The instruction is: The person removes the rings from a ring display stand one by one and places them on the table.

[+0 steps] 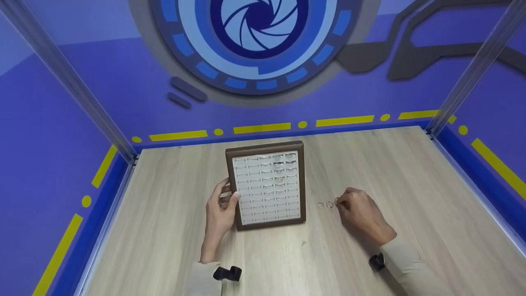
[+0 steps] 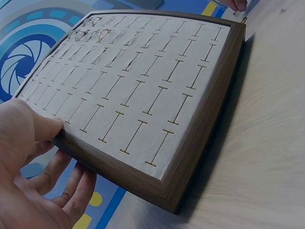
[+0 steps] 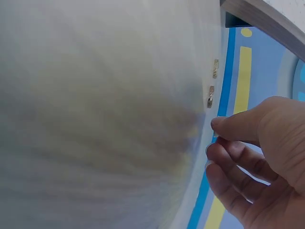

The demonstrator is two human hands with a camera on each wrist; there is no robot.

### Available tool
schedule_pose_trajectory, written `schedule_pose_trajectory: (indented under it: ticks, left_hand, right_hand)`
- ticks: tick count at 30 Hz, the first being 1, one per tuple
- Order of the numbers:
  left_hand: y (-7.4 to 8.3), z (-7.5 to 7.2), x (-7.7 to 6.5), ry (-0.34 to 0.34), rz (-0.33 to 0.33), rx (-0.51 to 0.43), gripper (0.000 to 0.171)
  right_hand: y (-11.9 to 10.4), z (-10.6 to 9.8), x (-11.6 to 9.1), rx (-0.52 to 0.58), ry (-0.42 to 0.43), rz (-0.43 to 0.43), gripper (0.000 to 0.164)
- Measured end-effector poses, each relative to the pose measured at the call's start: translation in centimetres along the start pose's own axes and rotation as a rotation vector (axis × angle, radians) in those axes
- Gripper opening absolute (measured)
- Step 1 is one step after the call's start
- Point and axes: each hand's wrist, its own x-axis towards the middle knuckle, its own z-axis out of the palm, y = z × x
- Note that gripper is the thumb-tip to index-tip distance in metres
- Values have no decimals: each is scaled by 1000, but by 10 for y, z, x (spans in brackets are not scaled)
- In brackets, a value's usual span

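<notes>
My left hand [image 1: 220, 211] grips the left edge of a brown-framed ring display tray [image 1: 303, 185], thumb on the front and fingers behind. The tray stands tilted on the table, its pale slotted pad facing me. Several silver rings [image 1: 278, 163] and a gold ring [image 1: 279, 179] sit in slots toward its upper right. Beside the tray, my right hand [image 1: 363, 211] pinches a ring [image 1: 337, 200] between thumb and index finger, low over the table. Two gold rings [image 1: 320, 205] lie to the left of those fingertips; they show edge-on as small bands [image 3: 210, 97] in the right wrist view.
The wood-grain table [image 1: 271, 263] runs back to a blue-purple printed wall [image 1: 123, 82]. Side panels with metal posts [image 1: 472, 65] bound it left and right. Black wrist straps [image 1: 227, 273] are on both sleeves.
</notes>
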Motion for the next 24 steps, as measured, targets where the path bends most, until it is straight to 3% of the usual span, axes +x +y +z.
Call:
schedule_pose_trajectory:
  ticks: [15,24]
  left_hand:
    - [0,0,0,-4,21,5,51]
    - [1,1,0,5,-2,8,51]
  right_hand:
    - [1,0,-1,-23,-35,19,9]
    - [0,-1,-2,-29,-50,18,8]
